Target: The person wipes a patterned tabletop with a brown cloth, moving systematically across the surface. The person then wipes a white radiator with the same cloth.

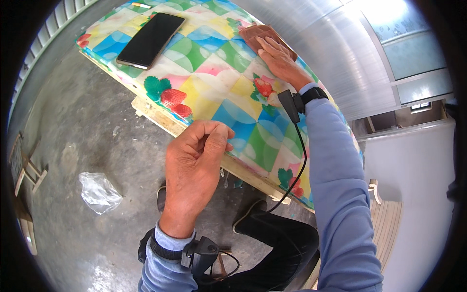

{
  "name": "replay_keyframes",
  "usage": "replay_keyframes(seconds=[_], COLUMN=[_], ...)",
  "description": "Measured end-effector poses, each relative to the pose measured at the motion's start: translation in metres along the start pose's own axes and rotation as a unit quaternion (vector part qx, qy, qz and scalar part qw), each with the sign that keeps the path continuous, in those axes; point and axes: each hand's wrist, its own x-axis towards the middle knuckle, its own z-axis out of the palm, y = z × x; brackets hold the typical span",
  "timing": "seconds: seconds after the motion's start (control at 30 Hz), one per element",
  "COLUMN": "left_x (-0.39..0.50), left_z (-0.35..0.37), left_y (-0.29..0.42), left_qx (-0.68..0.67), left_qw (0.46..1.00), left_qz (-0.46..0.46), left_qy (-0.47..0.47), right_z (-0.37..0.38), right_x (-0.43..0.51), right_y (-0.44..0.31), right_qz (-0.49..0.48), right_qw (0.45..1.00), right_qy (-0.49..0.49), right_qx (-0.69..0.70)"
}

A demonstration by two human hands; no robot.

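Observation:
My right hand [275,58] lies flat, palm down, on a folded brown wallet or cloth [251,33] at the table's far right edge. Its fingers are stretched out over the brown piece and do not wrap around it. My left hand [197,164] is raised before me, over the table's near edge. Thumb and curled fingers meet there, and no object shows between them. Beneath both hands is a table [208,85] covered with a glossy, strawberry-patterned plastic tablecloth.
A black smartphone [151,41] lies screen up near the table's left edge, with a cigarette [141,5] beyond it. Crumpled clear plastic [100,192] is on the concrete floor. A black cable [303,146] hangs from my right wrist device. A slatted wooden seat [386,222] stands at right.

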Motion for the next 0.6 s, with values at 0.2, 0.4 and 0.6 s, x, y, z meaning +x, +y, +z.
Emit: replay_keyframes(seconds=[0.2,0.4,0.6], left_x=[-0.001,-0.001,-0.003], left_z=[-0.004,-0.006,-0.011], left_y=[0.003,0.003,0.009], left_qx=[0.021,0.027,-0.010], left_qw=[1.000,0.999,0.998], left_qz=[0.005,0.020,0.039], left_qy=[0.004,0.013,0.056], right_z=[0.000,-0.004,-0.007], right_x=[-0.019,-0.064,-0.104], right_y=[-0.042,-0.101,-0.160], right_qz=[-0.107,-0.106,-0.171], right_qw=[0.994,0.994,0.984], right_qy=[-0.005,-0.011,0.025], right_qx=[-0.001,0.035,0.040])
